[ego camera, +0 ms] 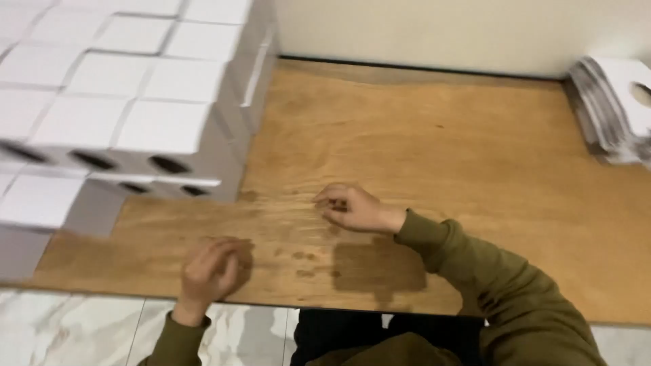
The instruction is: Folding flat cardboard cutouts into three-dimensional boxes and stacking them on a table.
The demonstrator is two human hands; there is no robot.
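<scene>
Both hands rest low over a wooden board [434,149] that lies on a pale marble-patterned floor [81,329]. The left hand [209,270] sits at about seven o'clock in the view, near the board's front edge, with its fingers curled loosely inward toward the palm. It holds nothing that can be seen, and whether the fingertips touch the wood cannot be told because of blur. The right hand [352,209] is near the centre, just past six o'clock, its fingers bent and drawn together close to the board; nothing shows between them, though something very small there could not be made out. Both arms wear olive-green sleeves [488,278].

The nearest things to the hands are the white boxes [115,102], folded and stacked in stepped rows at about ten o'clock, several with dark oval holes in their front faces. The stack stands on the left part of the board, just beside the left hand but apart from it. At two o'clock, well apart from both hands, a pile of flat white cardboard sheets [614,108] lies against the cream wall [434,30], the top one showing a round cut-out.
</scene>
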